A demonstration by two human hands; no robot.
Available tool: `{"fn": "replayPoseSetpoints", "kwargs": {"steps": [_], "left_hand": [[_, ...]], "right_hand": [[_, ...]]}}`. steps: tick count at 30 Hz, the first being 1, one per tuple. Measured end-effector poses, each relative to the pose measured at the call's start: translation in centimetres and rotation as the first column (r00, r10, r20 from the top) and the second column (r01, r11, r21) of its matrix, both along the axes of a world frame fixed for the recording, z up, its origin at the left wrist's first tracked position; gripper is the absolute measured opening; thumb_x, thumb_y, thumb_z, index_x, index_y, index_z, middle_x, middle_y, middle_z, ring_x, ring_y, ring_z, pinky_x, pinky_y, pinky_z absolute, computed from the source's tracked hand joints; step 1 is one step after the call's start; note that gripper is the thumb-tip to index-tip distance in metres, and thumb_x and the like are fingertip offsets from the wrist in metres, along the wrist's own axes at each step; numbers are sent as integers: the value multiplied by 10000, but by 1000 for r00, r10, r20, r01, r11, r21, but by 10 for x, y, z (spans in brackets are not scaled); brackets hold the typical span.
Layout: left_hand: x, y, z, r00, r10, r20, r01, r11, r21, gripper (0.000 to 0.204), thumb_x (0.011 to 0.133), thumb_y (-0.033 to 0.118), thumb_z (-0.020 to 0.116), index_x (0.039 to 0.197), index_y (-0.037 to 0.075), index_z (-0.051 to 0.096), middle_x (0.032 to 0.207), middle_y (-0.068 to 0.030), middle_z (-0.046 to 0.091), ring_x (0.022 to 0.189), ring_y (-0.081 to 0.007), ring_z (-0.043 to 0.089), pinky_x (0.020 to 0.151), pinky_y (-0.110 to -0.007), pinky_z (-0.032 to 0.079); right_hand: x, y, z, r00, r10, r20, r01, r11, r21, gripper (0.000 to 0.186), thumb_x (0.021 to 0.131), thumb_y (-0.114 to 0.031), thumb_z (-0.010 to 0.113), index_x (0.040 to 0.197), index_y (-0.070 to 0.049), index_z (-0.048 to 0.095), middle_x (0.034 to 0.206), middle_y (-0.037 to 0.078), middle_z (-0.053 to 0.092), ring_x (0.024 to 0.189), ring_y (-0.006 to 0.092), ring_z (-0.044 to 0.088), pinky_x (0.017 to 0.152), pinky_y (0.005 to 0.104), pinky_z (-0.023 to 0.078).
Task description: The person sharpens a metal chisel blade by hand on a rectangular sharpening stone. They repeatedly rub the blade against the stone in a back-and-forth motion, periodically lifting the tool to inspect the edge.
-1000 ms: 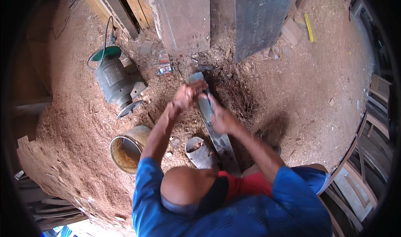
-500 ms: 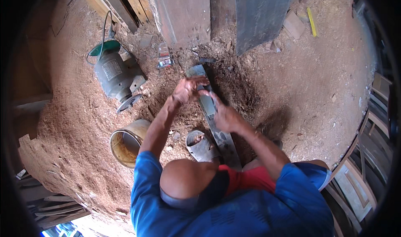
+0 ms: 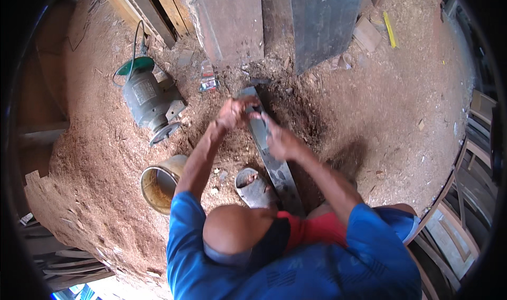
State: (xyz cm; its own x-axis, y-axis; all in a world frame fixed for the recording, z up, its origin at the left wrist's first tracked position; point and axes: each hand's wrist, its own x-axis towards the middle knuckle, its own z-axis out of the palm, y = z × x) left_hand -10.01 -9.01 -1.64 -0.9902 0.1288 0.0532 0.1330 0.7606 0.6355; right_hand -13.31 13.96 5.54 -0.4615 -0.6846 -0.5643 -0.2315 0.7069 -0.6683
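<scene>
Head view. Over the plank (image 3: 287, 186), the right hand (image 3: 285, 143) was closed around the near end of a dark tool (image 3: 264, 118); the left hand (image 3: 236, 114) met its far end, its grip impossible to tell. A grey slab (image 3: 258, 132) lay on the plank, a grinder (image 3: 145, 98) left of it. The tool was probably stiff, light and best held at its near end.

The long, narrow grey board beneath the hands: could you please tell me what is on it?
The board bears a pale grey rectangular slab and, on its near half, dark patches. The left hand hides the slab's far end; what lies underneath cannot be seen.
</scene>
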Motion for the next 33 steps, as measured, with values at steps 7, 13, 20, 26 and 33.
{"fn": "replayPoseSetpoints", "kwargs": {"steps": [7,13,20,26,33], "left_hand": [[107,104,-22,979,18,-201,5,994,113,323,891,267,772,1136,64,716,1225,-138,726,1239,-334,659,1089,-456,525],[26,26,-21,963,-18,-268,6,999,-47,450,881,362,763,1192,40,712,1241,-126,729,1147,-308,711,935,-407,624],[69,62,-2,997,17,-82,-1,981,194,409,853,252,826,1193,56,713,1228,-148,732,1169,-314,702,985,-421,598],[61,52,-28,975,0,-222,31,990,136,336,830,301,811,1060,70,730,1151,-125,739,1146,-318,707,992,-430,593],[32,30,11,994,104,-20,-99,977,189,429,892,378,765,1154,40,727,1221,-152,734,1066,-341,740,818,-416,661]], "right_hand": [[94,84,15,993,28,116,-63,948,312,920,921,-144,530,1654,-220,-21,856,349,695,800,514,705,790,607,560],[29,18,16,999,-32,-6,32,998,47,839,948,-152,501,1648,-87,42,812,295,699,730,463,697,655,555,545],[39,42,41,979,51,196,-99,966,239,873,928,-147,542,1650,-234,58,980,365,691,873,518,697,852,586,557],[48,29,28,987,7,163,-47,969,243,875,949,-185,517,1648,-143,-6,909,361,697,850,526,697,821,595,557],[7,15,33,994,70,87,-74,996,47,778,953,-169,472,1647,-106,128,947,376,672,797,483,697,746,563,547]]}}
